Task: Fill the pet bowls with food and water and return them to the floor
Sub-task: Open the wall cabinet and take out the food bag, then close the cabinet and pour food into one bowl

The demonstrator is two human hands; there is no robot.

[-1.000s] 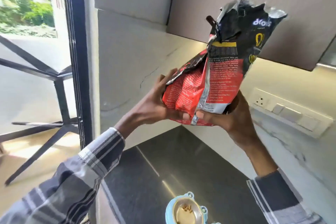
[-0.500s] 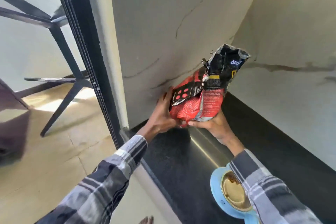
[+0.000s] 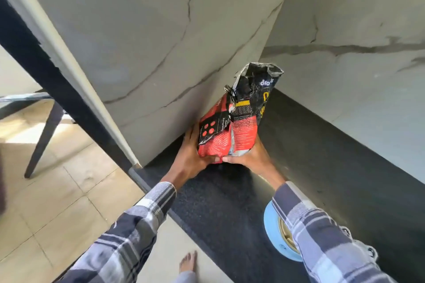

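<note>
At the far left, a dark chair leg (image 3: 44,135) stands on the pale tiled floor (image 3: 57,202), behind a black door frame (image 3: 53,85) that slants down to the edge of the counter. A bare foot (image 3: 189,262) shows on the floor near the bottom of the view. The left hand (image 3: 189,156), in a plaid sleeve (image 3: 128,232), reaches over the black counter (image 3: 322,167) and cups the lower left side of the pet food bag (image 3: 234,122); its grip is wrapped round the bag's bottom corner, fingers curled under. The bag is red below and black above, with a crumpled, open top, and it stands roughly upright, tilted a little to the right, in the corner where the veined marble wall (image 3: 149,41) meets the counter. Whether its base touches the counter I cannot tell, as the hands hide it. The right hand (image 3: 251,156) holds the bag's lower right side, its grip closed on the base with the thumb lying across the front. Further right and nearer the camera, the blue pet bowl (image 3: 272,234) with a metal inner dish sits on the counter, partly covered by the right sleeve (image 3: 322,236), well apart from the bag.
</note>
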